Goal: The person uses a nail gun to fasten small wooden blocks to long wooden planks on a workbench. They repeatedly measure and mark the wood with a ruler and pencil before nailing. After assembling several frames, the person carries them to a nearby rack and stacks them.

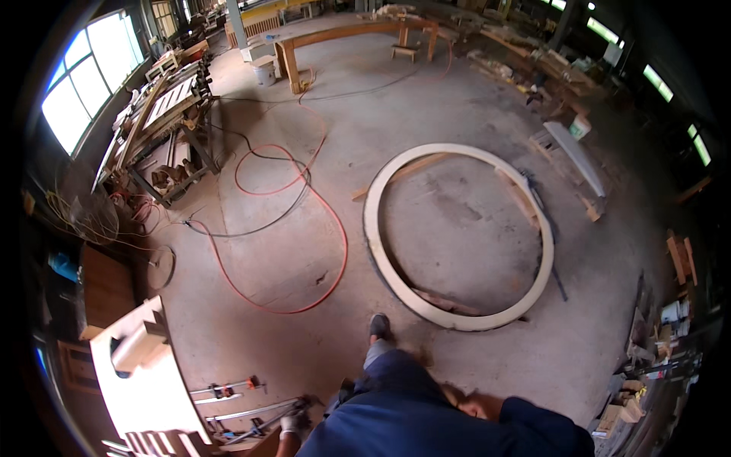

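Observation:
At the lower edge my left hand (291, 423), in what looks like a grey glove, is beside the near ends of several bar clamps (255, 411). Its fingers are too dark and small to read, so whether it grips a clamp does not show. My right hand (476, 408) hangs close to my dark blue shirt, partly covered by it and blurred; its fingers cannot be made out. Ahead of my foot lies a large pale wooden ring (378, 199), raised on wood strips (417, 166), with dark clamp-like parts along its right outer side.
A red hose (340, 259) and a black cable (263, 231) loop across the floor. A bright pale board (145, 388) stands at lower left. Beyond are a lumber-laden bench (164, 114), a long wooden table (343, 34) and wood piles (525, 57) along the right.

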Demonstrator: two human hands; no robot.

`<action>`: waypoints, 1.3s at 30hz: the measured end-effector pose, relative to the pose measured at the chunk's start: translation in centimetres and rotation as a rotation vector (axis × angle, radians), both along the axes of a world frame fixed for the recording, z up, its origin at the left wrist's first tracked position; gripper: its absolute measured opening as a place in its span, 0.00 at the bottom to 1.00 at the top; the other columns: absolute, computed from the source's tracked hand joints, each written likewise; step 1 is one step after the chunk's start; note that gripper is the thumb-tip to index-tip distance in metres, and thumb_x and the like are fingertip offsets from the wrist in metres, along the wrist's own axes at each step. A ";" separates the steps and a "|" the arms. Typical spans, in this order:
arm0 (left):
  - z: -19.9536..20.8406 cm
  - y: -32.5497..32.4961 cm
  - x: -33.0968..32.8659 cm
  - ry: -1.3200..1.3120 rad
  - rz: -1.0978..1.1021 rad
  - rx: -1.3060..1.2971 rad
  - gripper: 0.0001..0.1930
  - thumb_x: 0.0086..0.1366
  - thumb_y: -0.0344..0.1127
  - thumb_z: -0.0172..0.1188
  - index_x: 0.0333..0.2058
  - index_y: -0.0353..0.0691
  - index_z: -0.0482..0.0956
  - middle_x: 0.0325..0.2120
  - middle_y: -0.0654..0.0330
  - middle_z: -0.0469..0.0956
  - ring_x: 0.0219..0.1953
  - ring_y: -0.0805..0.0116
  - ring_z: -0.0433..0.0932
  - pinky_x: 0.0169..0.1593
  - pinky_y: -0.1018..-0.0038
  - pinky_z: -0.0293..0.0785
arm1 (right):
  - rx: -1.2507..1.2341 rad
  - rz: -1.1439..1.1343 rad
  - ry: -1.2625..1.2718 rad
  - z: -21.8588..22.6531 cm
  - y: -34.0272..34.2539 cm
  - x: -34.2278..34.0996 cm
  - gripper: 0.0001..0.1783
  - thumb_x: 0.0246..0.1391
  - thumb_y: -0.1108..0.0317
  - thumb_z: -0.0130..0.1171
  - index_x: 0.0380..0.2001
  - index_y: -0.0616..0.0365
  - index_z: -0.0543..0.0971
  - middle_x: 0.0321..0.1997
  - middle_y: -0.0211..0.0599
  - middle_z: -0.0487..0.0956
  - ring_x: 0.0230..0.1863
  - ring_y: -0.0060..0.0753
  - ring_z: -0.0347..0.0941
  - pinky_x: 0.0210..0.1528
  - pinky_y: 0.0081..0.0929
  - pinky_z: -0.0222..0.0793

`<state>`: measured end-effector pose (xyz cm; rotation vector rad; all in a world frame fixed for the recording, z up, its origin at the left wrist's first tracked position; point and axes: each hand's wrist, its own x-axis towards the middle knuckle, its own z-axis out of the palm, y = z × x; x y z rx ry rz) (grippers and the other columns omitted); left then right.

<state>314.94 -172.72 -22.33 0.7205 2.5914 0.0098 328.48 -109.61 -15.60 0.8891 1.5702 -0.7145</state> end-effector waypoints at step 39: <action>4.9 16.6 -126.4 -0.780 1.265 0.655 0.03 0.68 0.30 0.60 0.39 0.46 0.79 0.22 0.60 0.77 0.21 0.64 0.78 0.22 0.68 0.71 | -0.157 0.166 -0.107 6.2 3.8 -97.1 0.34 0.43 0.44 0.77 0.49 0.56 0.87 0.51 0.49 0.86 0.49 0.46 0.83 0.50 0.46 0.77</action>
